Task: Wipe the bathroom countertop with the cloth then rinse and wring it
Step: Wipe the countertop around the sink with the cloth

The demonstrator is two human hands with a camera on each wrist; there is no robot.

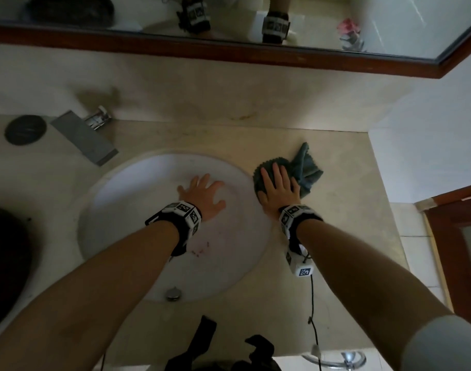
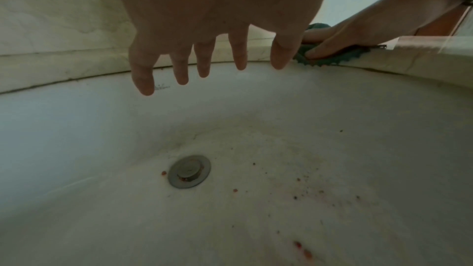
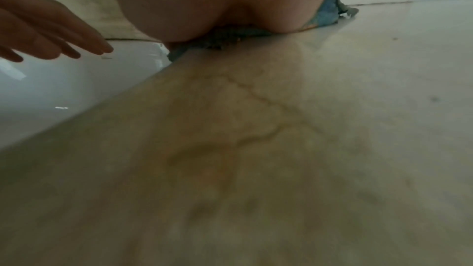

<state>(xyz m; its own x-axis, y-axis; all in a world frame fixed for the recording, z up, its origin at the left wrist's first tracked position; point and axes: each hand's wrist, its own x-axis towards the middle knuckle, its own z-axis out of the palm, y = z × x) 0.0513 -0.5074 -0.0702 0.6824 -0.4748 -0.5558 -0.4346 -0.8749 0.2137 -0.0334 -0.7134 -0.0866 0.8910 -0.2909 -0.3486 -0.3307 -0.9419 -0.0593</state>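
A grey-green cloth [image 1: 308, 168] lies on the beige marble countertop [image 1: 344, 236], just right of the sink's rim. My right hand [image 1: 278, 187] presses flat on the cloth with straight fingers; the cloth's scalloped edge [image 2: 330, 61] shows under that hand in the left wrist view, and a bunched part [image 3: 330, 10] sticks out past my palm. My left hand [image 1: 202, 192] hovers open over the white sink basin [image 1: 127, 199], fingers [image 2: 203, 64] spread and holding nothing. The countertop [image 3: 281, 128] fills the right wrist view.
A square chrome tap [image 1: 87, 136] juts over the sink at the back left, beside a dark round dish [image 1: 25, 129]. The drain [image 2: 189, 171] lies in the basin among small red specks [image 2: 302, 248]. A wood-framed mirror [image 1: 229, 53] runs along the back wall. A cable [image 1: 312, 303] hangs from my right wrist.
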